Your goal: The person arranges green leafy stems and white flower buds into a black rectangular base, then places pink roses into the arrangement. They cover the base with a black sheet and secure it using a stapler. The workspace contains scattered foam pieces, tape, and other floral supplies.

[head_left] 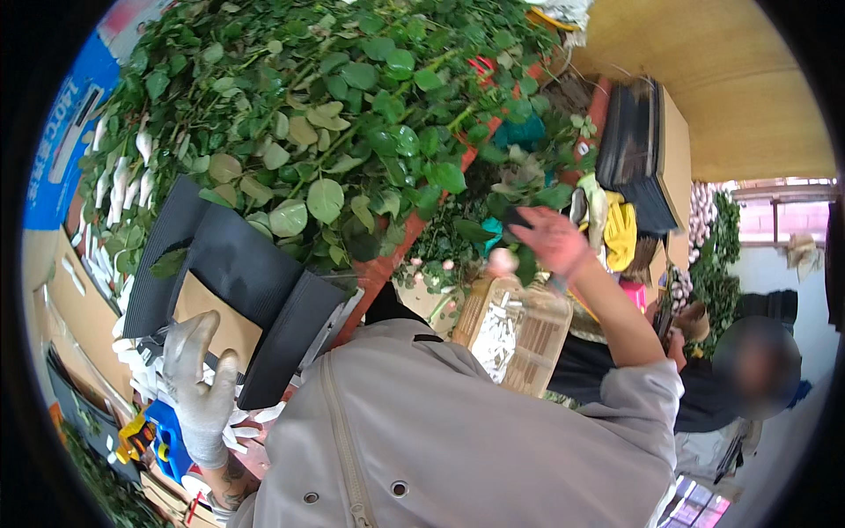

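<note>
Among the leafy green rose stems point(352, 132), the bare right hand point(553, 238) closes around a pale pink rosebud point(503, 261). Lower left, the grey-gloved left hand point(201, 380) hangs open-fingered, just touching a stack of black corrugated sheets point(238, 264).

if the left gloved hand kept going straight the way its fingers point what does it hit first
Most likely the tan cardboard sheet under the dark corrugated sheets; the left hand points up at it, fingers spread. Depth is unclear, so it may touch already.

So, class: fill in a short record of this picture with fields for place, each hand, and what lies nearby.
Place: flower bench piled with leafy rose stems
Left hand: in a grey glove, open, resting on dark corrugated sheets
Right hand: bare, closed on a pink rosebud stem
Nearby: basket, yellow gloves, another person at right
</note>
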Demonstrator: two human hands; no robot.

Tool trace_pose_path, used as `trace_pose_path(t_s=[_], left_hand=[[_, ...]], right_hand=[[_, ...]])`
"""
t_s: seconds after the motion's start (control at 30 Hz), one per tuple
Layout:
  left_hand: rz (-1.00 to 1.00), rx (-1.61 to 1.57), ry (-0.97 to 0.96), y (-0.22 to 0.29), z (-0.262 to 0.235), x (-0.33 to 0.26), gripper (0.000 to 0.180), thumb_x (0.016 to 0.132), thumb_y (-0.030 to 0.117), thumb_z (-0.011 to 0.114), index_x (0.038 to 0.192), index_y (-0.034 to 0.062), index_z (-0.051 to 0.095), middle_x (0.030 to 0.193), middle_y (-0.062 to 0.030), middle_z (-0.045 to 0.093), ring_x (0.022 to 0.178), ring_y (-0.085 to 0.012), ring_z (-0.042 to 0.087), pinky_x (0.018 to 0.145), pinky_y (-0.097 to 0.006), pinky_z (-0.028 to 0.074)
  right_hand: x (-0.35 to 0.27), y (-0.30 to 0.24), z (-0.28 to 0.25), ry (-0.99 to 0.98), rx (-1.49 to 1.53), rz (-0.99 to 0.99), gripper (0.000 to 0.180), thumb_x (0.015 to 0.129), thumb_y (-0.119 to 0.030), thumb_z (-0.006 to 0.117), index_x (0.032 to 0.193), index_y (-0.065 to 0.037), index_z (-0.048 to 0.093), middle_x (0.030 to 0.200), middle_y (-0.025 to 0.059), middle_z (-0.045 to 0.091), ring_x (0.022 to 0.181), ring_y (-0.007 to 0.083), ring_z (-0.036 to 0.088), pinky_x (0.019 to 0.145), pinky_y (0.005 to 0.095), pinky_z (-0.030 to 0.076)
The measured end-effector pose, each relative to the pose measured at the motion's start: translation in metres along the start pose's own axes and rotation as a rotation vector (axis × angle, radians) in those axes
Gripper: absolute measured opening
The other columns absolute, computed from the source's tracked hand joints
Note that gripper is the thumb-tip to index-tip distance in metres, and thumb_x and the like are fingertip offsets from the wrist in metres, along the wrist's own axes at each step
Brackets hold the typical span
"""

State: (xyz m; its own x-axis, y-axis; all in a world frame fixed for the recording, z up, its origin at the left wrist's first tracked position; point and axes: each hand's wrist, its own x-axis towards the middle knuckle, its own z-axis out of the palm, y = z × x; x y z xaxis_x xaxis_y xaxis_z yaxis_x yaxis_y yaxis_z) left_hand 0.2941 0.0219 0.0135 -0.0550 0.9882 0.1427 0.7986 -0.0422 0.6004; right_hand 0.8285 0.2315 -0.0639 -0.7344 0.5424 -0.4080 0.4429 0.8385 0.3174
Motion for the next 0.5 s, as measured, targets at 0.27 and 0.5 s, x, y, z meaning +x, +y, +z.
trace_pose_path(t_s=[0.27,0.5], left_hand=[[-0.081,0.143,0.031,-0.004,0.044,0.001,0.008,0.076,0.011,0.068,0.084,0.0098,0.069,0.077,-0.0072,0.064,0.073,-0.029,0.063,0.067,-0.041,0.049],[-0.374,0.025,0.095,0.008,0.045,-0.021,0.016,0.079,0.02,0.069,0.085,0.006,0.07,0.076,-0.0107,0.066,0.074,-0.0306,0.064,0.068,-0.042,0.05]], right_hand=[[0.129,0.019,-0.17,-0.404,0.599,-0.255,0.059,0.083,-0.03,0.062,0.136,-0.008,0.05,0.125,0.019,0.06,0.114,0.0354,0.058,0.096,0.0409,0.047],[0.257,0.045,-0.36,-0.105,0.84,-0.993,0.039,0.08,-0.02,0.066,0.118,-0.01,0.062,0.097,0.0111,0.067,0.088,0.0277,0.064,0.08,0.0366,0.05]])
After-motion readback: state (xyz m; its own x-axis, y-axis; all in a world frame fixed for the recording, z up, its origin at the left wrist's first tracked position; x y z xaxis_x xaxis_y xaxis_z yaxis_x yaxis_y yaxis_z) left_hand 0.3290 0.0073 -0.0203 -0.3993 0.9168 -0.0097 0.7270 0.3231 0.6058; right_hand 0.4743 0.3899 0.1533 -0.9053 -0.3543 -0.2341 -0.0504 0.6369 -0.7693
